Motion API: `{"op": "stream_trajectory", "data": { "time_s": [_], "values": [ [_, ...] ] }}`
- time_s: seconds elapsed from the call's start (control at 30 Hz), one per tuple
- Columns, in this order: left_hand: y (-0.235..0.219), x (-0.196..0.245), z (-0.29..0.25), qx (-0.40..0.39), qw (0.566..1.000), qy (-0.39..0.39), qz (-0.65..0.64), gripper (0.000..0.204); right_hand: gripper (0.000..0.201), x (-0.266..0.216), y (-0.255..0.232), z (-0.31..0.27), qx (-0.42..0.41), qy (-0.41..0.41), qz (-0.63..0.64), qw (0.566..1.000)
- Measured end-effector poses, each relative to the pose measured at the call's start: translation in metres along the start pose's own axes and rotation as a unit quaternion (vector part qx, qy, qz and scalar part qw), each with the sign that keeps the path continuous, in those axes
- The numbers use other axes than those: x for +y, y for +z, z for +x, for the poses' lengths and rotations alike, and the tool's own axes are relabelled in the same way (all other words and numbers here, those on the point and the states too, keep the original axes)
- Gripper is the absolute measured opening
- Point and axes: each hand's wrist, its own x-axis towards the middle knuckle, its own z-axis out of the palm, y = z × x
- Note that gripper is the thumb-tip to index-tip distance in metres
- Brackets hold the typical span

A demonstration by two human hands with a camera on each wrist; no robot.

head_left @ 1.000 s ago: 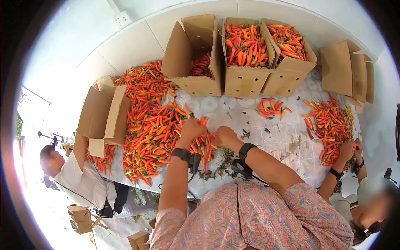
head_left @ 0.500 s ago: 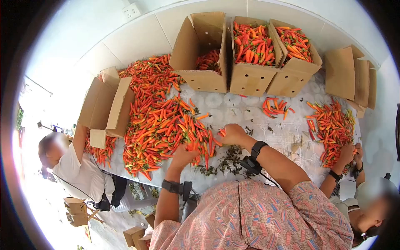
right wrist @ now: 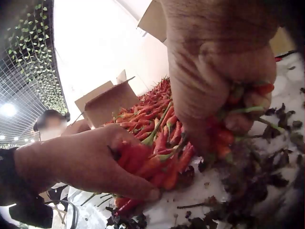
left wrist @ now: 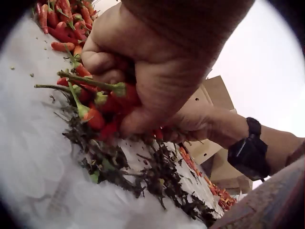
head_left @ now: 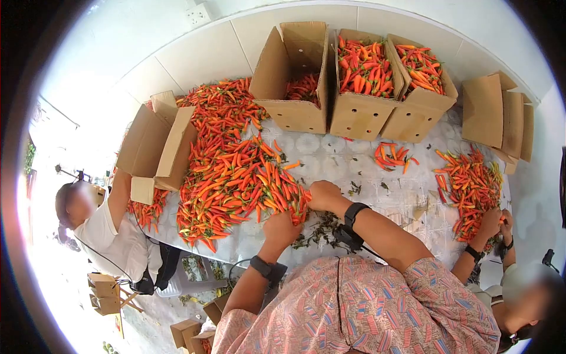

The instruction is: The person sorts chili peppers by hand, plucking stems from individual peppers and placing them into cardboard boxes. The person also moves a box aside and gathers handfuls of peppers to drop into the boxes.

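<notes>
At the near edge of a big pile of red and orange chillies [head_left: 230, 177], both hands are close together. My left hand [head_left: 281, 230] grips a bunch of chillies [left wrist: 107, 102], their green stems poking out between thumb and fingers. Just to its right, my right hand [head_left: 324, 196] has its fingers curled around a few chillies [right wrist: 221, 136], some stems showing past the fingertips. In the right wrist view the two bunches are a short way apart. Dark dried leaf scraps [left wrist: 138, 171] lie on the white table cover under the hands.
Along the back stand a part-filled carton [head_left: 295, 112] and two cartons full of chillies [head_left: 361, 115]. Another carton [head_left: 156, 147] lies tipped at the left. A small chilli cluster [head_left: 394, 156] and a second pile [head_left: 471, 183] lie right; a person works at each side.
My left hand drew back from the pile toward the near edge, then moved right, nearer the right hand. The right hand stays at the pile's right edge, and the head view has shifted slightly.
</notes>
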Motion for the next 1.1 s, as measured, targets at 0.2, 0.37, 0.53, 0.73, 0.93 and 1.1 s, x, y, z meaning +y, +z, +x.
{"op": "stream_trajectory", "data": {
  "time_s": [0.2, 0.37, 0.53, 0.73, 0.93, 1.1],
  "values": [
    [0.012, -0.016, 0.01, 0.019, 0.998, 0.013, -0.06, 0.033, 0.032, 0.012, -0.001, 0.005, -0.023, 0.025, 0.02, 0.999],
    [-0.005, -0.03, 0.022, -0.024, 0.873, -0.073, -0.481, 0.022, 0.032, 0.05, -0.003, 0.02, -0.022, 0.028, 0.154, 0.987],
    [-0.007, -0.035, 0.036, -0.013, 0.839, -0.027, -0.543, 0.016, 0.032, 0.044, -0.015, 0.02, -0.013, 0.064, 0.252, 0.966],
    [0.007, -0.028, 0.034, -0.012, 0.95, -0.037, -0.309, 0.027, 0.026, 0.007, -0.011, 0.003, -0.036, 0.063, 0.066, 0.995],
    [0.007, -0.022, 0.029, -0.021, 0.971, -0.023, -0.237, 0.032, 0.023, -0.007, -0.009, -0.003, -0.004, 0.052, 0.046, 0.998],
    [0.007, -0.023, 0.035, -0.007, 0.97, -0.021, -0.242, 0.034, 0.022, 0.034, 0.004, 0.02, -0.028, 0.027, 0.23, 0.973]
  ]
}}
